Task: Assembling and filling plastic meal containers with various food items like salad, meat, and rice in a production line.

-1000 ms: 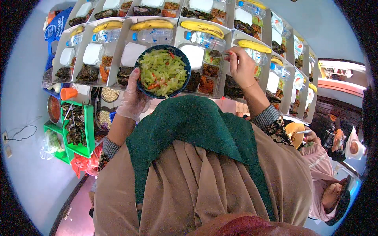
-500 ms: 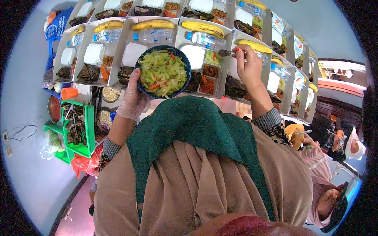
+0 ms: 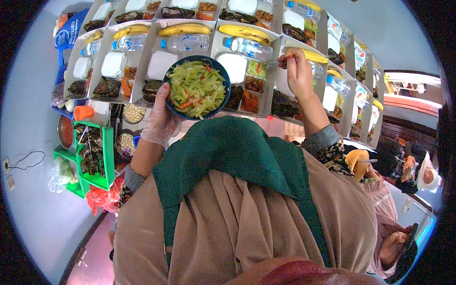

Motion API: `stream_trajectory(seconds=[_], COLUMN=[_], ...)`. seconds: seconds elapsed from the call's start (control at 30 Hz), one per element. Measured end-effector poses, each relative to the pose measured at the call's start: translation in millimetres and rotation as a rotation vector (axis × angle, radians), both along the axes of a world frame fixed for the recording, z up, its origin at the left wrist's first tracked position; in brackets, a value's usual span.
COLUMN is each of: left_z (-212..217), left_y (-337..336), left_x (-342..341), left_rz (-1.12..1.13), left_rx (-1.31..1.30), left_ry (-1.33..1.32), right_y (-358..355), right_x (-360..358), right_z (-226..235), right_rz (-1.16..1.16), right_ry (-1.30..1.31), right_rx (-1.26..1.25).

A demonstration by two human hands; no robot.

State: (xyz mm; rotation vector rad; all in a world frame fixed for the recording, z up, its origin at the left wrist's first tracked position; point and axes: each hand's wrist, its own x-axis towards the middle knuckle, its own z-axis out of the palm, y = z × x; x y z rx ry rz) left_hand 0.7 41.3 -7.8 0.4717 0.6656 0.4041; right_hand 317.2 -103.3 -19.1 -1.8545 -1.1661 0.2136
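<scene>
My left hand [image 3: 163, 116], in a clear plastic glove, grips a dark blue bowl [image 3: 228, 88] by its lower left side. Shredded pale green vegetables with red chili pieces [image 3: 197, 90] fill the bowl. Bare and raised over a meal box, my right hand [image 3: 298, 71] pinches a spoon [image 3: 273, 62] whose bowl points left and is hard to make out. Left of the spoon, a box [image 3: 267, 90] contains a banana [image 3: 244, 33], a water bottle [image 3: 248, 48], a white wrapped packet [image 3: 232, 66], a small portion of green vegetables [image 3: 257, 69] and brown and orange-red foods.
Rows of similar filled boxes [image 3: 185, 12] spread across the table. At left are an orange cup [image 3: 84, 112], a green crate [image 3: 108, 152] and bowls of chopped food [image 3: 133, 114]. Another person [image 3: 387, 213] sits at right, near a yellow bowl [image 3: 357, 159].
The spoon has turned within my right hand, its bowl no longer showing plainly. My right hand has dipped slightly. The blue bowl and my left hand stay almost in place.
</scene>
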Motion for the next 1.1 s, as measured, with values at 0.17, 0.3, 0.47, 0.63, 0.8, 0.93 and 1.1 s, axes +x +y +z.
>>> stream_trajectory(seconds=[0.17, 0.3, 0.47, 0.63, 0.8, 0.93, 1.1], left_z=[-0.8, -0.6, -3.8, -1.1, 2.5, -1.8, -2.9], left_y=[0.4, 1.0, 1.6, 0.3, -0.2, 2.2, 2.5], left_x=[-1.9, -2.5, -2.0, -1.3, 0.3, -1.6, 2.0], left_rz=[0.044, 0.029, 0.024, 0.011, 0.022, 0.027, 0.023], left_rx=[0.027, 0.002, -0.034, -0.019, -0.018, -0.002, 0.016], left_ry=[0.055, 0.017, -0.004, -0.008, -0.017, 0.01, 0.005], right_y=[-0.7, -0.6, -1.0, -1.4, -2.5, -3.8, -3.9], right_x=[-2.8, -3.8, -6.0, -4.9, -9.4, -12.0, -10.2], right_z=[12.3, 9.4, 3.5, -1.1, 6.7, -0.5, 4.3], right_rz=[-0.026, -0.084, -0.099, -0.061, -0.037, -0.037, -0.087], right_ry=[0.173, 0.187, 0.125, -0.06, -0.121, -0.099, -0.095], right_rx=[0.074, 0.032, -0.048, -0.144, -0.13, -0.1, 0.01])
